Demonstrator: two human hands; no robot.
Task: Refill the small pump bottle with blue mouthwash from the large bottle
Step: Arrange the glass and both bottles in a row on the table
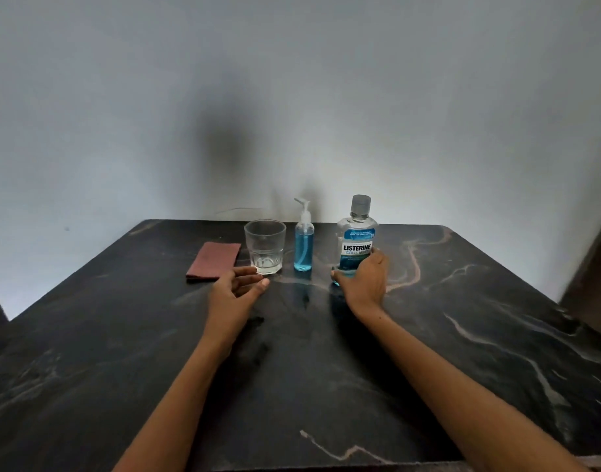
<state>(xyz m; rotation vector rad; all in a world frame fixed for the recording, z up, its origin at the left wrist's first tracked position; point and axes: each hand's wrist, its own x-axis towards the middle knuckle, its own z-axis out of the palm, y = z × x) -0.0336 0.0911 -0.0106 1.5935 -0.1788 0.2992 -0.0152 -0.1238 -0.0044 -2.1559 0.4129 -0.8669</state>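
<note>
The large mouthwash bottle point(357, 240) stands upright at the far middle of the table, capped in grey, with blue liquid low inside and a blue label. My right hand point(364, 281) wraps around its lower part from the front. Left of it stands the small pump bottle point(304, 245), upright, with its white pump on and blue liquid reaching most of the way up. My left hand point(236, 284) hovers with fingers spread just in front of a drinking glass, holding nothing.
A clear, empty drinking glass point(265, 247) stands left of the pump bottle. A folded reddish-brown cloth point(213, 261) lies left of the glass. The dark marble table point(292, 386) meets a grey wall behind the objects.
</note>
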